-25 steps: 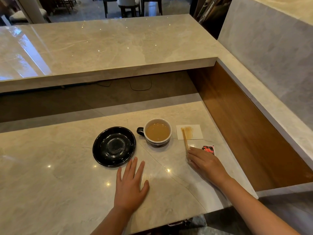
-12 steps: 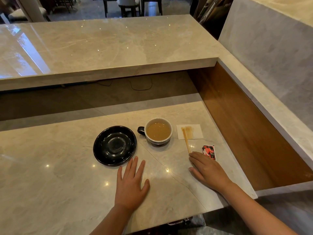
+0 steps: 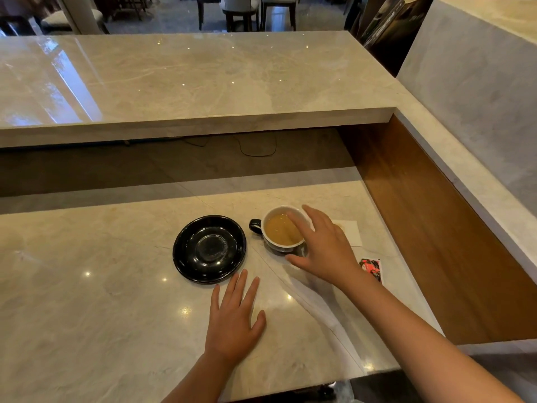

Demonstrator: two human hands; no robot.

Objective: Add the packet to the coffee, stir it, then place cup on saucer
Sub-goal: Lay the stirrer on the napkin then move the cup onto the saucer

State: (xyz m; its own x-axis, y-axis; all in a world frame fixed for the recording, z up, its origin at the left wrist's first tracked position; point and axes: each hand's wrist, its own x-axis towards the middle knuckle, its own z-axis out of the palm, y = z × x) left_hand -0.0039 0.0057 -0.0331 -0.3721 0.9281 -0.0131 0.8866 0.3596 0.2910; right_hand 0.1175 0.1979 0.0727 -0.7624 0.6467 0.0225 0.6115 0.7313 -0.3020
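A dark cup (image 3: 279,231) with a white inside holds light brown coffee and stands on the marble counter, its handle pointing left. A black saucer (image 3: 209,248) sits empty just left of the cup. My right hand (image 3: 322,245) hovers spread over the cup's right rim, fingers apart, thumb near the cup's base, holding nothing. A red and black packet (image 3: 371,267) lies flat on the counter right of my right wrist. My left hand (image 3: 234,318) rests flat on the counter below the saucer. The wooden stirrer is hidden behind my right hand.
A white napkin (image 3: 351,232) lies right of the cup, partly covered by my hand. A raised marble ledge (image 3: 203,82) runs across the back. A wooden side wall (image 3: 430,228) closes the counter on the right. The counter's front edge is near my forearms.
My right hand has left the counter near the stirrer and packet and moved up and left to the cup. The left hand, cup and saucer have stayed in place.
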